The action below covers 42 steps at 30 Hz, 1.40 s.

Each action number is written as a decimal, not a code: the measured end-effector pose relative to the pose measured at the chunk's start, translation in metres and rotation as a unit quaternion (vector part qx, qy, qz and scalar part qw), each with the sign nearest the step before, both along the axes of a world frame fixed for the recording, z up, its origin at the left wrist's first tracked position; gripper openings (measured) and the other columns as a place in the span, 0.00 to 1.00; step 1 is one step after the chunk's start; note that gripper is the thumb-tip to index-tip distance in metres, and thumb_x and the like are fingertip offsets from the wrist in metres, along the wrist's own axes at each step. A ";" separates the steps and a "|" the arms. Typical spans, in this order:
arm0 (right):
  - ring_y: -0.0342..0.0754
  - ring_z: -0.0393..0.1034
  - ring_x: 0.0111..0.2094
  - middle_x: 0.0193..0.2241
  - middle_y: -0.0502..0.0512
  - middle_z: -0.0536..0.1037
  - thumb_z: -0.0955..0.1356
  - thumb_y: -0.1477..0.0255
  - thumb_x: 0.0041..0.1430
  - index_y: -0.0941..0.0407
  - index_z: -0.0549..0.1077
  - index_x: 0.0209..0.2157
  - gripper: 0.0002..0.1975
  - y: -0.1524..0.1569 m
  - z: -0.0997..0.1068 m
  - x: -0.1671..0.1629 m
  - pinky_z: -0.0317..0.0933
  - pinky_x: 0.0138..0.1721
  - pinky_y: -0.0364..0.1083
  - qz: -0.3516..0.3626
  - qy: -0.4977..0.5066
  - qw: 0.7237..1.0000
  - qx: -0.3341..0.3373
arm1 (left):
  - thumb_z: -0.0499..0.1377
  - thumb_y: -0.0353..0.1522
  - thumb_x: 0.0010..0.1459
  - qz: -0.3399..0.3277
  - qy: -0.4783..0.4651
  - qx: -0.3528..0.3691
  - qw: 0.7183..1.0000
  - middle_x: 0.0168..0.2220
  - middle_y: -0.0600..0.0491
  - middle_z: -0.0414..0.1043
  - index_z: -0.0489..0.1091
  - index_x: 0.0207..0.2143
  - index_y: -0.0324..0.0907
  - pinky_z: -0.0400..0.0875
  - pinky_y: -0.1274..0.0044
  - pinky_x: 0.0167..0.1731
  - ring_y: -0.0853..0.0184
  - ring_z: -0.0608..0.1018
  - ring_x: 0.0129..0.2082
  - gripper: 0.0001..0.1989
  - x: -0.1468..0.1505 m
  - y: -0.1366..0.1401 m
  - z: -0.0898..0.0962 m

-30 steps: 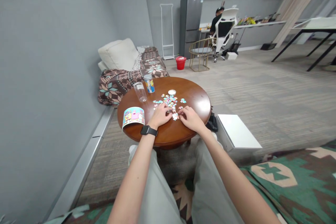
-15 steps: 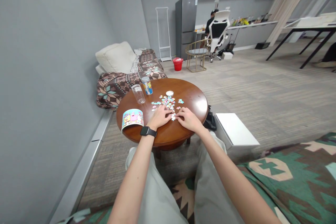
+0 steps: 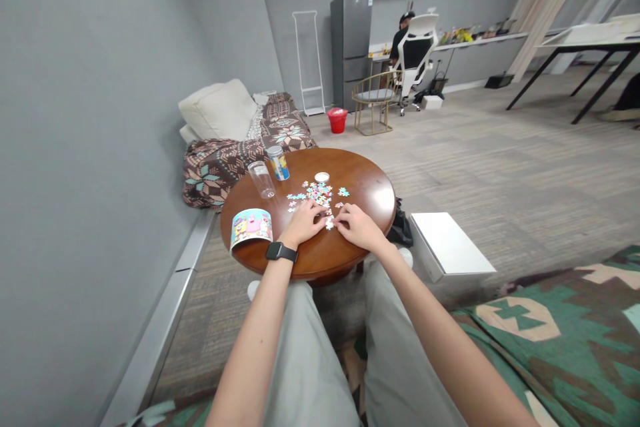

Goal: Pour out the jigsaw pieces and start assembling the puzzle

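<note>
Small jigsaw puzzle pieces (image 3: 320,193) lie scattered on the round brown table (image 3: 345,163). Between my hands sits a small group of pale puzzle pieces (image 3: 329,222). My left hand (image 3: 305,223), with a black watch on its wrist, rests on the table and has its thumb and fingers closed at the left edge of this group. From the other side, my right hand (image 3: 359,225) pinches at the group's right edge. The fingertips partly hide the pieces they touch. A curved printed picture sheet (image 3: 251,224) with cartoon figures stands left of my left hand.
Toward the table's back left stand a clear plastic jar (image 3: 262,179) and a printed can (image 3: 279,163). A white round lid (image 3: 322,177) lies behind the pieces. A white box (image 3: 453,243) is on the floor at right. Farther off, a person (image 3: 401,37) sits by an office chair.
My knees have come closer together and my feet now show beneath the table edge. Both hands stay almost where they were at the puzzle pieces. The view has shifted slightly.
</note>
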State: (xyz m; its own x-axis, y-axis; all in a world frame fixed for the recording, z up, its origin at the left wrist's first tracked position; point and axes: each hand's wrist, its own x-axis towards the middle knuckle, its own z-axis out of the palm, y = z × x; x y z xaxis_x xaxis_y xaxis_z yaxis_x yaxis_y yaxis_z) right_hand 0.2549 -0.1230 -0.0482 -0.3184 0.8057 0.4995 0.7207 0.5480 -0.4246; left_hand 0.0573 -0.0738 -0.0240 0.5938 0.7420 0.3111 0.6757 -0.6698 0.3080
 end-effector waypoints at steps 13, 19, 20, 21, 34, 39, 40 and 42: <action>0.48 0.70 0.38 0.35 0.55 0.76 0.66 0.79 0.60 0.57 0.77 0.39 0.09 0.035 0.014 0.003 0.65 0.43 0.47 -0.020 0.018 0.999 -0.033 | 0.58 0.31 0.62 0.017 -0.032 0.002 0.999 0.41 0.48 0.73 0.78 0.40 0.42 0.69 0.68 0.51 0.61 0.74 0.44 0.08 -0.001 0.002 0.000; 0.51 0.70 0.41 0.36 0.57 0.75 0.68 0.73 0.62 0.56 0.81 0.38 0.08 0.046 0.015 0.001 0.65 0.46 0.49 0.007 -0.053 0.999 0.010 | 0.58 0.32 0.62 0.007 -0.054 -0.021 0.998 0.36 0.50 0.76 0.80 0.36 0.44 0.70 0.68 0.49 0.61 0.75 0.42 0.09 -0.004 0.006 -0.001; 0.51 0.70 0.41 0.36 0.57 0.75 0.69 0.72 0.62 0.55 0.81 0.39 0.08 0.046 0.013 0.001 0.65 0.46 0.49 0.007 -0.051 0.999 0.011 | 0.57 0.31 0.62 0.016 -0.056 -0.020 0.998 0.37 0.50 0.76 0.80 0.37 0.44 0.69 0.68 0.49 0.61 0.75 0.42 0.10 -0.005 0.007 -0.002; 0.51 0.70 0.41 0.36 0.57 0.75 0.69 0.72 0.62 0.55 0.81 0.39 0.07 0.047 0.012 0.002 0.65 0.46 0.49 0.008 -0.046 0.999 0.010 | 0.57 0.30 0.62 0.026 -0.057 -0.018 0.998 0.37 0.50 0.76 0.80 0.38 0.44 0.69 0.68 0.50 0.61 0.75 0.43 0.11 -0.005 0.008 -0.003; 0.51 0.70 0.42 0.36 0.57 0.76 0.70 0.76 0.59 0.58 0.78 0.36 0.03 0.054 0.001 0.004 0.65 0.48 0.50 0.027 0.000 1.000 -0.014 | 0.57 0.31 0.63 0.033 -0.017 -0.003 0.999 0.37 0.49 0.72 0.80 0.44 0.43 0.68 0.68 0.48 0.60 0.73 0.42 0.12 -0.004 0.009 -0.008; 0.50 0.70 0.40 0.36 0.57 0.75 0.69 0.77 0.59 0.59 0.77 0.35 0.03 0.055 0.001 0.003 0.65 0.46 0.49 0.030 -0.002 0.999 -0.013 | 0.57 0.34 0.65 0.031 0.000 -0.001 1.000 0.38 0.48 0.71 0.79 0.46 0.43 0.68 0.68 0.47 0.60 0.72 0.42 0.13 -0.003 0.011 -0.011; 0.50 0.70 0.40 0.36 0.57 0.75 0.69 0.77 0.59 0.59 0.77 0.35 0.03 0.055 0.001 0.002 0.65 0.46 0.49 0.032 -0.004 0.999 -0.013 | 0.57 0.34 0.65 0.031 0.001 0.001 1.000 0.38 0.48 0.71 0.79 0.46 0.44 0.68 0.68 0.47 0.60 0.72 0.42 0.13 -0.003 0.011 -0.011; 0.50 0.70 0.40 0.36 0.57 0.75 0.69 0.77 0.59 0.59 0.77 0.35 0.03 0.054 0.002 0.002 0.65 0.46 0.49 0.038 -0.005 0.999 -0.013 | 0.57 0.35 0.65 0.028 0.005 0.002 1.000 0.38 0.48 0.71 0.79 0.46 0.44 0.68 0.68 0.47 0.60 0.72 0.42 0.12 -0.004 0.011 -0.010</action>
State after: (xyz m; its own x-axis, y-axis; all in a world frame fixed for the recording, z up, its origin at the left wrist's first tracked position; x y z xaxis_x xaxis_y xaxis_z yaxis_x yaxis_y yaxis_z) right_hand 0.2565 -0.0687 -0.0465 -0.3837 0.7918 0.4752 0.6818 0.5900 -0.4325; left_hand 0.0537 -0.0626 -0.0342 0.5544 0.7733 0.3077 0.7155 -0.6317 0.2985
